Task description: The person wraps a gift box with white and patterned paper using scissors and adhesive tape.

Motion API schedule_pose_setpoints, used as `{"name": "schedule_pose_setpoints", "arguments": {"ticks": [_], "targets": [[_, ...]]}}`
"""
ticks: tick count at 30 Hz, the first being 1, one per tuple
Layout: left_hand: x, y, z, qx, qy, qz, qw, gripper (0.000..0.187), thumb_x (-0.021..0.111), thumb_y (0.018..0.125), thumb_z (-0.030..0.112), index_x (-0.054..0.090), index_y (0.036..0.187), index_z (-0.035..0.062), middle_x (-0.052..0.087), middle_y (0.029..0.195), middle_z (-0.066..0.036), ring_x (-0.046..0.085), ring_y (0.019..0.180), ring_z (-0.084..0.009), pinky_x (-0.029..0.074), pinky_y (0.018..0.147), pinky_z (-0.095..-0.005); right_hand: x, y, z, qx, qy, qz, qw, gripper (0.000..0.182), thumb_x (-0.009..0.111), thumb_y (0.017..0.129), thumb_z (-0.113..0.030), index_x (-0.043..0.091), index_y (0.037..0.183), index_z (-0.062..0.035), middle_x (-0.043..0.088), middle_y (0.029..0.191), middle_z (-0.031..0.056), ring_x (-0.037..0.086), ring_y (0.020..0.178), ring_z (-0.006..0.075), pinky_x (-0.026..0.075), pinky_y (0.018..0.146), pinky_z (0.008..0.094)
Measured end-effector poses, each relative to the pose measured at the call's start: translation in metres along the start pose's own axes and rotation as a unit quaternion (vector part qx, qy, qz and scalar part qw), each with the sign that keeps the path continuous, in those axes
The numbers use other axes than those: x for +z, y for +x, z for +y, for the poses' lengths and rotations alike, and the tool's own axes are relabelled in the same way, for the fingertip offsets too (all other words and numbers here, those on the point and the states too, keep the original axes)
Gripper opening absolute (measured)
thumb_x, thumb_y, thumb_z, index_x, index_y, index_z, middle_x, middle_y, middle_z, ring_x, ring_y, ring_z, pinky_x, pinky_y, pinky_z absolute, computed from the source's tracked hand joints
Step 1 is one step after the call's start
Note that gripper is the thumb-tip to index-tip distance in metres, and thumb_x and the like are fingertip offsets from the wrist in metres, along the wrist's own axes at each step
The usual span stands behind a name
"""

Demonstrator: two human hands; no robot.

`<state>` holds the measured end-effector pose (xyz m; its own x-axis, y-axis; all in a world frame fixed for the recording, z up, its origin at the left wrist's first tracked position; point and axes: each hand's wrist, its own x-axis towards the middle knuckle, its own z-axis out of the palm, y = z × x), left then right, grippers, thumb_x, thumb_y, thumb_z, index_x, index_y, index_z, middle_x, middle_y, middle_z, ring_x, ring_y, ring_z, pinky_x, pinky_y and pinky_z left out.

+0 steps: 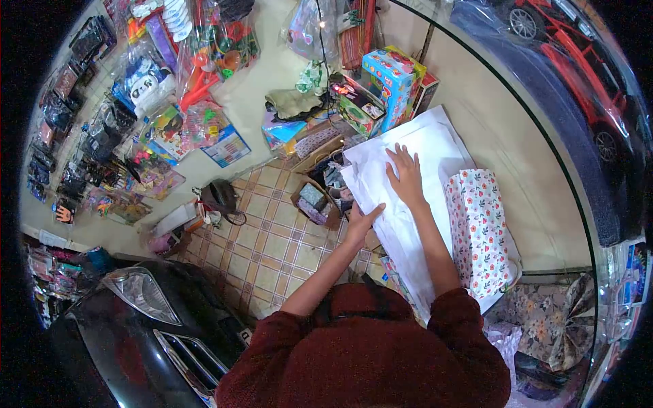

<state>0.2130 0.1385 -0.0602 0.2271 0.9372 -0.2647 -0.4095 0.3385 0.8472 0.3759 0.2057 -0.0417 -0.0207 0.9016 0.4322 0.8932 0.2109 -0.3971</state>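
Note:
Large white paper sheets [435, 146] lie in a loose stack in front of me, their edges uneven and slightly rumpled. At the stack's left edge is my left hand [360, 224], its thumb over the paper and its other fingers at or below the edge, partly hidden. My right hand [406, 173] rests flat on top of the sheets with its fingers spread. Just right of the paper lies a folded floral-print bundle [479, 231], white with red flowers and dark leaves.
Colourful toy boxes [391, 78] stand behind the paper. Open cartons [316, 204] sit on the tiled floor [262, 238]. A black vehicle front [156, 326] is at lower left. Bagged toys [204, 68] hang on the wall. A glass edge [537, 115] curves along the right, with a red toy car [578, 61] beyond.

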Motion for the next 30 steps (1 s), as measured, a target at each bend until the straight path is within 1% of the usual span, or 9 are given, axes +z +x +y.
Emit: {"name": "schedule_pose_setpoints", "arguments": {"ticks": [4,7,10,13,16,19,22,28,30], "targets": [[-0.001,0.0,-0.003,0.061,0.015,0.006,0.998,0.074,0.078,0.076,0.017,0.032,0.131,-0.004,0.052,0.122,-0.017,0.054,0.109,-0.0217,0.045,0.092,-0.0332,0.001,0.0,0.0,-0.01,-0.007,0.009,1.0,0.04,0.051,0.092,-0.025,0.052,0.129,-0.0114,0.041,0.141,0.0179,0.034,0.133,0.036,0.019,0.11,0.055],[0.004,-0.012,-0.003,0.13,0.068,0.054,0.988,0.09,0.08,0.074,0.02,0.02,0.136,-0.0041,0.047,0.126,-0.021,0.053,0.11,-0.025,0.045,0.094,-0.0333,-0.002,0.0,-0.001,-0.009,-0.003,0.011,1.0,0.039,0.051,0.092,-0.025,0.052,0.128,-0.0105,0.042,0.14,0.0188,0.035,0.133,0.0367,0.02,0.109,0.0559],[0.002,-0.02,0.001,0.125,0.108,-0.018,0.986,0.108,0.082,0.072,0.016,-0.001,0.14,-0.0003,0.028,0.14,-0.021,0.049,0.115,-0.0276,0.04,0.1,-0.0329,0.0,0.0,-0.001,-0.012,-0.003,0.016,1.0,0.039,0.051,0.092,-0.024,0.052,0.128,-0.0102,0.042,0.14,0.0191,0.036,0.132,0.0373,0.02,0.109,0.0563],[0.0,-0.013,-0.018,0.29,0.267,0.062,0.917,0.1,0.081,0.073,0.02,0.011,0.141,-0.0031,0.044,0.129,-0.023,0.053,0.111,-0.028,0.045,0.095,-0.0344,0.002,0.0,-0.001,-0.011,-0.001,0.013,1.0,0.039,0.05,0.093,-0.024,0.051,0.13,-0.0116,0.041,0.141,0.019,0.034,0.134,0.0369,0.017,0.11,0.0547],[-0.003,-0.017,-0.018,0.078,0.126,-0.015,0.989,0.085,0.077,0.076,0.02,0.025,0.138,-0.0055,0.05,0.125,-0.02,0.054,0.11,-0.0244,0.043,0.096,-0.0334,0.001,0.0,-0.002,-0.009,-0.004,0.009,1.0,0.039,0.05,0.093,-0.024,0.051,0.13,-0.0124,0.041,0.141,0.0188,0.033,0.134,0.0367,0.016,0.111,0.054],[0.001,-0.026,-0.009,0.05,0.093,-0.031,0.994,0.061,0.07,0.083,0.019,0.041,0.13,-0.0062,0.057,0.119,-0.014,0.054,0.108,-0.0203,0.041,0.095,-0.0317,0.0,0.001,0.001,-0.014,-0.002,0.008,1.0,0.039,0.05,0.093,-0.024,0.051,0.13,-0.0127,0.041,0.141,0.0188,0.033,0.134,0.0368,0.017,0.11,0.0547],[-0.002,-0.028,-0.01,0.094,0.105,-0.038,0.989,0.046,0.063,0.09,0.02,0.046,0.124,-0.0038,0.061,0.111,-0.009,0.057,0.098,-0.0151,0.045,0.086,-0.0293,0.003,0.001,0.002,-0.025,-0.003,0.02,0.999,0.039,0.051,0.092,-0.024,0.052,0.129,-0.0115,0.043,0.14,0.0194,0.036,0.132,0.037,0.021,0.109,0.0561],[-0.003,-0.021,-0.014,0.036,0.002,-0.023,0.999,0.044,0.065,0.087,0.016,0.048,0.123,-0.003,0.061,0.112,-0.01,0.059,0.093,-0.0139,0.047,0.08,-0.0282,0.001,0.001,0.0,-0.02,-0.017,0.016,1.0,0.039,0.05,0.092,-0.024,0.051,0.129,-0.0118,0.042,0.14,0.0193,0.035,0.132,0.0367,0.02,0.109,0.0563],[0.004,-0.019,-0.004,0.028,0.025,0.0,0.999,0.043,0.067,0.085,0.013,0.05,0.121,-0.0032,0.063,0.111,-0.01,0.059,0.094,-0.0143,0.047,0.082,-0.0282,0.004,0.0,0.0,-0.019,-0.026,0.015,0.999,0.039,0.05,0.093,-0.024,0.05,0.13,-0.0124,0.041,0.141,0.0191,0.035,0.133,0.0367,0.02,0.109,0.0561]]}}
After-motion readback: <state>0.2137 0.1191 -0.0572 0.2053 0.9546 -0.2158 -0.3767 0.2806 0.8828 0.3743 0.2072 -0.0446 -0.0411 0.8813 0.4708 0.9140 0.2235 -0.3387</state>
